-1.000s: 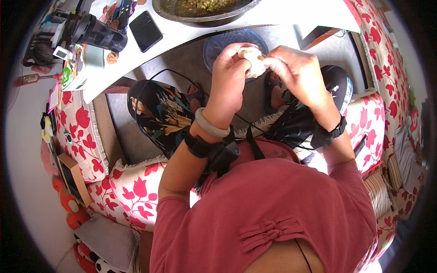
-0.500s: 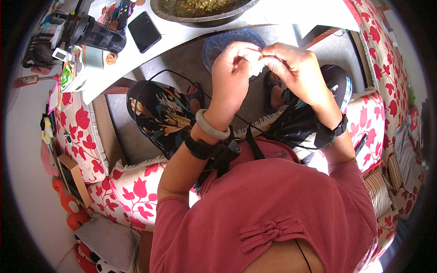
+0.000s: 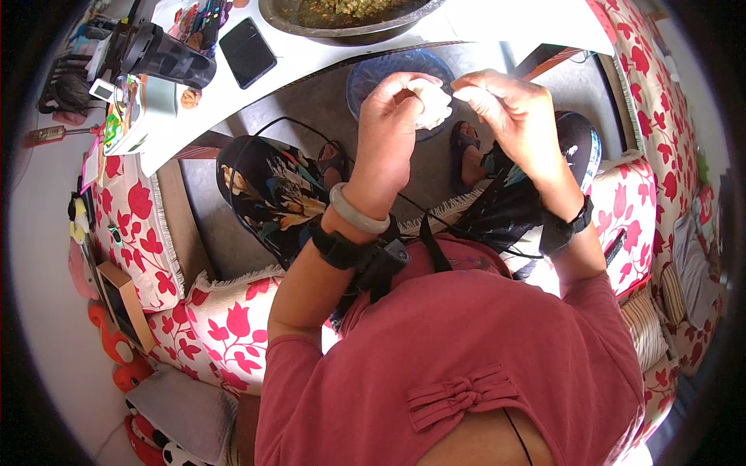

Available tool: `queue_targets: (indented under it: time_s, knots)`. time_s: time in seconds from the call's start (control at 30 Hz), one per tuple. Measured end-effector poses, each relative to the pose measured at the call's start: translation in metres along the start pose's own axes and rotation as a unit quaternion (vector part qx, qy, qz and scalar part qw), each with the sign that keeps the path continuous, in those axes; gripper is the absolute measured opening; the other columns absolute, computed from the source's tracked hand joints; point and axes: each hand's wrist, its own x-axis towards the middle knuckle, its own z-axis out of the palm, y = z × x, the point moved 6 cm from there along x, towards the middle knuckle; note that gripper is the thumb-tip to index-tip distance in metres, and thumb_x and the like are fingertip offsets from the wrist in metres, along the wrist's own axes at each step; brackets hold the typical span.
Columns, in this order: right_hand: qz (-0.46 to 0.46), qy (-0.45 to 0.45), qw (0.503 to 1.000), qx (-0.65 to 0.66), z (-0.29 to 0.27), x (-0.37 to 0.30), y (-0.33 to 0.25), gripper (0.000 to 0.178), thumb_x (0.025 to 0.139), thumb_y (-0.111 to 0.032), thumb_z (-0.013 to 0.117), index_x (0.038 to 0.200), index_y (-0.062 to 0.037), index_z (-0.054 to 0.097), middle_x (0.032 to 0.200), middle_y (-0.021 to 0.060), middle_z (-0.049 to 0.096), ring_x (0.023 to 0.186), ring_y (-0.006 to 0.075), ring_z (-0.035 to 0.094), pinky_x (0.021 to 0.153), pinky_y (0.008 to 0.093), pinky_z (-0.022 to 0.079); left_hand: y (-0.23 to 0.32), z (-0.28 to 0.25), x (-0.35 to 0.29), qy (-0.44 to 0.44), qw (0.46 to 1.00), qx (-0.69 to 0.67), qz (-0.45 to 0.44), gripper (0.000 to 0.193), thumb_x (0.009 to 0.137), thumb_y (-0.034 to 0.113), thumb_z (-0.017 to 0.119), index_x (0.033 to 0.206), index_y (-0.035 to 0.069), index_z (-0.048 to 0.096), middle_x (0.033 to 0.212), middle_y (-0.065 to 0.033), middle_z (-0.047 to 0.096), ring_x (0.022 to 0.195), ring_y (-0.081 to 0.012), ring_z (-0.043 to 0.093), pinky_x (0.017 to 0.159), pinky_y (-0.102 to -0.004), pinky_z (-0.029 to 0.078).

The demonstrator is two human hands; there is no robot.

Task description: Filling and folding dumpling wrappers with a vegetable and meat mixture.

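Honestly, the left hand (image 3: 388,116) has a curled grip on that pale lump (image 3: 431,103) over the blue bin (image 3: 408,60); a slack hold could drop it. Right hand (image 3: 514,113), right of the bin, looks pinched, can't tell if holding anything.

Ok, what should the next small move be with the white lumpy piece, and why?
Probably a short leftward move of the right hand until it meets the exposed side of the white lumpy piece. The left hand grips the piece, leaving the side toward the right hand uncovered, and only a small gap lies between. Whether the right hand pinches anything, I cannot tell.
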Motion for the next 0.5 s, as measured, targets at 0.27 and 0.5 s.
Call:
queue_targets:
  time_s: [0.27, 0.5]
  knots:
    - [0.022, -0.044, 0.997, 0.054, 0.007, 0.001, 0.009, 0.012, 0.087, -0.011, 0.065, 0.094, -0.0017, 0.067, 0.082, 0.0092, 0.068, 0.076, 0.0185, 0.067, 0.071, 0.0287, 0.051, 0.004, 0.006, -0.001, -0.024, 0.997, 0.044, 0.050, 0.018, 0.086, -0.004, 0.045, 0.097, -0.004, 0.059, 0.085, -0.0049, 0.061, 0.071, -0.0086, 0.054, 0.066, -0.0216, 0.045]
    - [0.013, -0.044, 0.998, 0.044, 0.008, 0.002, 0.001, 0.011, 0.083, -0.007, 0.066, 0.094, -0.0028, 0.065, 0.081, 0.0102, 0.066, 0.073, 0.0195, 0.066, 0.067, 0.0299, 0.051, 0.004, 0.003, -0.002, -0.002, 0.992, 0.106, 0.070, 0.019, 0.085, -0.006, 0.045, 0.095, -0.004, 0.060, 0.083, -0.0040, 0.060, 0.071, -0.0079, 0.053, 0.066, -0.0210, 0.045]
